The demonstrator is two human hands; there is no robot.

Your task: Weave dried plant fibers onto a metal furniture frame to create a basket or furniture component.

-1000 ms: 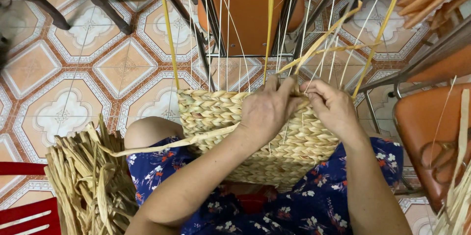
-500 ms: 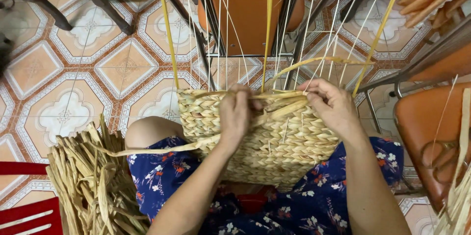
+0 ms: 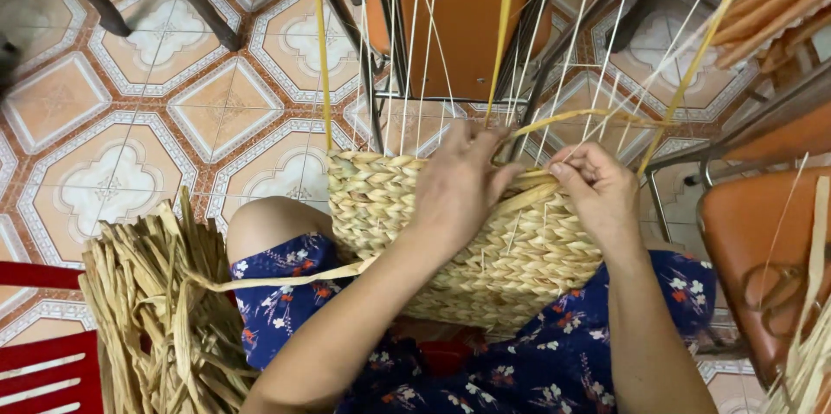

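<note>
The woven straw basket [image 3: 485,250] is resting on the person's lap, against the blue floral dress [image 3: 554,362]; its unfinished top rim is running from the left knee side across to the right hand; the woven wall below is curving down toward the lap.

The left hand [image 3: 454,185] is lying over the rim near its middle, fingers curled and pressed together onto the top row, pinching a flat straw strand [image 3: 554,124] that is arching over to the right; the right hand [image 3: 597,189] is sitting just beside it at the rim's right end, fingers bent and pinching the same band of straw where it is meeting the weave; the two hands are near each other, not touching.

Thin pale upright stakes [image 3: 415,51] are rising from the rim, crowding the space straight above the hands; two yellow strips [image 3: 320,42] are standing among them; a loose strand [image 3: 277,280] is trailing leftward from the basket across the knee.

To the left, a bundle of dried straw [image 3: 147,310] is standing just beside the knee, with a red plastic edge [image 3: 35,362] at the corner; beyond it patterned floor tiles [image 3: 173,102] are lying open; ahead, an orange chair seat [image 3: 450,16] and dark metal legs are closing the far side; on the right another orange seat [image 3: 762,241] is hemming in the right elbow.
</note>
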